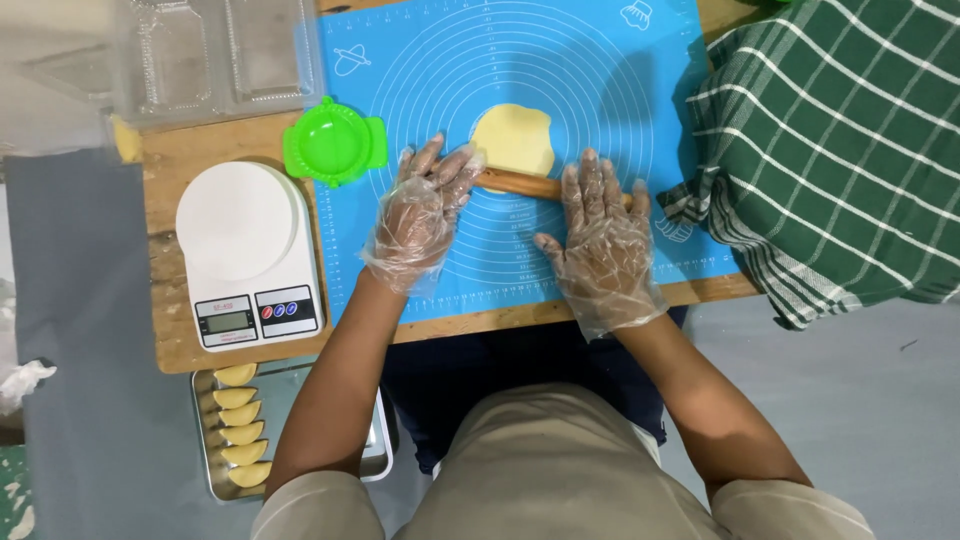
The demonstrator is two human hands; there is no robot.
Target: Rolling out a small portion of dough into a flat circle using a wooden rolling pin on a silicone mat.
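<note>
On the blue mat [420, 50] lies a flat round piece of yellow dough [513, 138]; a wooden rolling pin [520, 184] sits on its near edge; the left hand [418, 218], in a thin clear glove, lies flat and open on one end of the pin; the right hand [603, 245], gloved too, presses flat and open on the other end; neither hand grips it. Beside the mat sit a green dough press [333, 142] and a white scale [247, 250]; a tray [205, 440] of folded pastries [240, 425] is below; a green checked cloth [830, 150] lies to the right.
</note>
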